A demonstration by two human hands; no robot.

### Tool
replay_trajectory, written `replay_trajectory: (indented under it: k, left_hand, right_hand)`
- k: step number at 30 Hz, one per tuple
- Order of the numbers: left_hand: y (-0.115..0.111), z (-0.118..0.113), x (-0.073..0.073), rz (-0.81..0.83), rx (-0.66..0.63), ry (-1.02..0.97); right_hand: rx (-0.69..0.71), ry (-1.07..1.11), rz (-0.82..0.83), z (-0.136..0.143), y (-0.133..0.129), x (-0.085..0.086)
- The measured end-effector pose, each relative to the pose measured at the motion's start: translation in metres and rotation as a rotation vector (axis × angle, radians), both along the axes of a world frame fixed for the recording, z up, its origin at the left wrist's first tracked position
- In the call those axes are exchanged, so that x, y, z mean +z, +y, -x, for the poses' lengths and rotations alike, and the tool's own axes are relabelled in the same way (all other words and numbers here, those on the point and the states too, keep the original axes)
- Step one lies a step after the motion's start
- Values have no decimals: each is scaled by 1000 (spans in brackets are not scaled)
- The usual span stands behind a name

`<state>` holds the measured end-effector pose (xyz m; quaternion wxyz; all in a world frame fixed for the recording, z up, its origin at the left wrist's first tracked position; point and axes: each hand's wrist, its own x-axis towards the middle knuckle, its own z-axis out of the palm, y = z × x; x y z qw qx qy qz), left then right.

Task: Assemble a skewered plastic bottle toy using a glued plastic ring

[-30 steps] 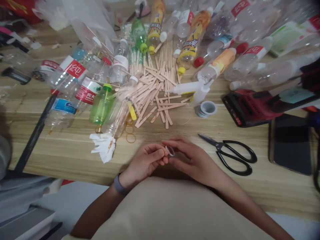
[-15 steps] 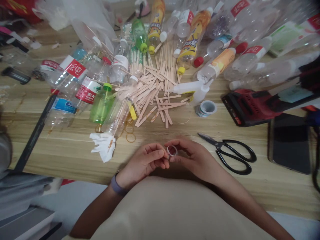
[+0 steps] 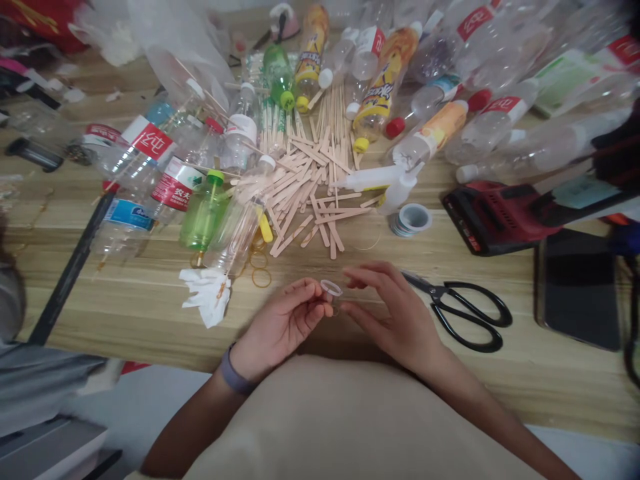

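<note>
the right hand [image 3: 403, 323] has just come away from the small clear ring [image 3: 332, 294], its fingers parted and holding nothing just beside it, so the ring is now pinched between the fingertips of the left hand [image 3: 277, 327] alone, over the table [image 3: 150, 293]. beyond those left fingers and off to their left, a green bottle [image 3: 203, 217] has a thin stick through it, and the clear bottle [image 3: 233, 233] next to it seems to hold pale sticks, though glare makes that uncertain.
</note>
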<state>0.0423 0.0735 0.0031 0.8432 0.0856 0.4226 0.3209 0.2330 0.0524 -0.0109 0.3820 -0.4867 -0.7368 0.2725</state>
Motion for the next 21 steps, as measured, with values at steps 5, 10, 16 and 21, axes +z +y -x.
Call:
replay_trajectory:
  k: [5, 10, 16, 21]
  left_hand:
    - [3, -4, 7, 134, 71, 95]
    - [3, -6, 11, 214, 40, 1]
    - [4, -8, 10, 161, 42, 68]
    - [3, -7, 7, 248, 145, 37]
  right_hand:
    - [52, -160, -247, 3, -2, -2]
    - [13, -355, -297, 5, -1, -5]
    - [12, -279, -276, 4, -1, -4]
    - [99, -212, -266, 4, 1, -2]
